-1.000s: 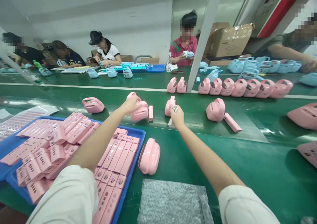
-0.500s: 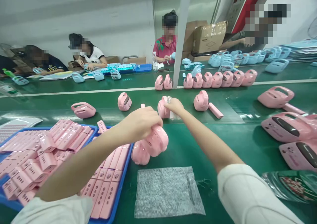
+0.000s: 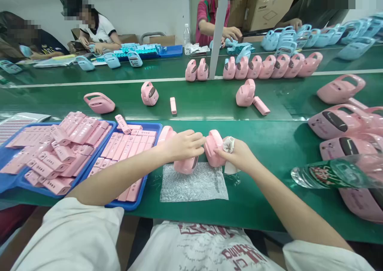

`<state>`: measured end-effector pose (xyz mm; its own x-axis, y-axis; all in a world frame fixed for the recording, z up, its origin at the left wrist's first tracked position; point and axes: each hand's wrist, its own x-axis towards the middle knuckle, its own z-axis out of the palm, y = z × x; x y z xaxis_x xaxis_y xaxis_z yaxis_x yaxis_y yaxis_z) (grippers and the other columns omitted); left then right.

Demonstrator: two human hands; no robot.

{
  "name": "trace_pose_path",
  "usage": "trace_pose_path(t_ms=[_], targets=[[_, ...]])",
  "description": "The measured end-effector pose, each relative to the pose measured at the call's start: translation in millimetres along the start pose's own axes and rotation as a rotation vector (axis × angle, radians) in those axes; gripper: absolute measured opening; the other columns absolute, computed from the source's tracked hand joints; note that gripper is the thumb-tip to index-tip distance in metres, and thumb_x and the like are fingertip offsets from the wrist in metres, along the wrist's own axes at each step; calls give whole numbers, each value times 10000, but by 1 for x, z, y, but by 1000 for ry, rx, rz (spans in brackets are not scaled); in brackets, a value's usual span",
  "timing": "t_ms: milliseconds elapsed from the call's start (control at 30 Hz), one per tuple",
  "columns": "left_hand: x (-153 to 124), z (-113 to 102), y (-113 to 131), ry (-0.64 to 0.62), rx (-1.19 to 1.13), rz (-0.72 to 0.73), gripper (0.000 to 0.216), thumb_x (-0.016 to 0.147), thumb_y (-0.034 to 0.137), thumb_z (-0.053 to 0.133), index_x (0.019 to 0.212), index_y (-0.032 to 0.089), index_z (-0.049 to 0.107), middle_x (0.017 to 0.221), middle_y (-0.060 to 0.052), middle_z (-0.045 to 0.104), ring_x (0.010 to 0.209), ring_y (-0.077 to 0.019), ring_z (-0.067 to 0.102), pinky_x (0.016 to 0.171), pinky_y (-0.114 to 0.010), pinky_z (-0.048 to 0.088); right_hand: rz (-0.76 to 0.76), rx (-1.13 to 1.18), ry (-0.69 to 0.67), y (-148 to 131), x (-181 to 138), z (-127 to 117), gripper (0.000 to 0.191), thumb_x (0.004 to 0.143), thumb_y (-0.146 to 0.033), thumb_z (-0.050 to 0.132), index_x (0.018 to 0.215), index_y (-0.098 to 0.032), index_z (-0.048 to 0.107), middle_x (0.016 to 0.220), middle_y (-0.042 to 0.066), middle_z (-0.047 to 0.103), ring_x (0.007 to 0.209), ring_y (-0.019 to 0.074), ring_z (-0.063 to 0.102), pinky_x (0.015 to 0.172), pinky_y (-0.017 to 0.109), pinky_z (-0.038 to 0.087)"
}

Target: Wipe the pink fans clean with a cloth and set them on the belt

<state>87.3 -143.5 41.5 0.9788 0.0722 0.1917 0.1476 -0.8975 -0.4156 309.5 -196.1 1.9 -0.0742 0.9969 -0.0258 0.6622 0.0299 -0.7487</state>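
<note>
My left hand (image 3: 187,145) is over the top of a pink handled plastic unit (image 3: 185,166), its fingers curved across the handle area, which they hide. That unit is at the upper edge of a bubble-wrap sheet (image 3: 194,187). My right hand (image 3: 241,156) is closed around a crumpled white cloth (image 3: 229,144), part of which hangs below the palm. Its fingertips touch the side of a second pink handled unit (image 3: 213,147), tilted a little beside the first. Another pink unit (image 3: 166,133) shows partly behind my left wrist.
Blue trays (image 3: 136,205) of pink rectangular blocks (image 3: 131,145) lie left. A clear bottle (image 3: 332,173) lies right, near several larger-looking pink units (image 3: 332,121). One loose pink block (image 3: 173,105) lies ahead. A post (image 3: 220,31) rises beyond, with co-workers and blue units (image 3: 287,39) across the bench.
My right hand has drawn the farther pink unit back towards me, beside the other one. My left hand has lowered its unit to the bubble wrap. The view has tilted down.
</note>
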Motion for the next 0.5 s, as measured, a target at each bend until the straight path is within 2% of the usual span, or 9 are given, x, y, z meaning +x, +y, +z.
trace_pose_path(t_ms=[100,200,300,400,500], targets=[[-3,-4,5,-115,32,-107,262,912,23,449,772,173,612,906,-61,672,783,-165,557,638,-302,344,8,121,47,6,-18,5,357,707,-560,578,722,-209,512,679,12,595,646,168,531,610,290,390],[-9,-14,10,-299,-6,-221,226,854,-19,490,840,162,624,1000,-93,665,868,-203,591,652,-314,360,10,226,-17,13,-28,-1,393,725,-563,585,842,-188,574,809,43,652,733,193,578,656,305,434],[-12,-24,16,-447,-33,-303,216,825,-30,516,845,150,633,992,-100,653,866,-217,604,679,-330,385,42,312,-141,21,-32,-10,420,717,-591,618,773,-177,573,681,13,587,642,164,532,590,282,420],[-10,-24,18,-476,14,-333,247,870,-4,465,827,158,647,942,-86,656,814,-212,600,643,-328,373,48,322,-159,24,-32,-10,444,711,-611,616,635,-186,509,562,-18,495,546,124,452,528,261,362],[-5,-15,15,-419,72,-333,284,892,15,425,842,165,661,958,-92,663,799,-213,595,555,-311,303,-14,275,-26,24,-29,0,447,714,-592,595,558,-204,435,530,-18,463,534,118,426,524,263,337]])
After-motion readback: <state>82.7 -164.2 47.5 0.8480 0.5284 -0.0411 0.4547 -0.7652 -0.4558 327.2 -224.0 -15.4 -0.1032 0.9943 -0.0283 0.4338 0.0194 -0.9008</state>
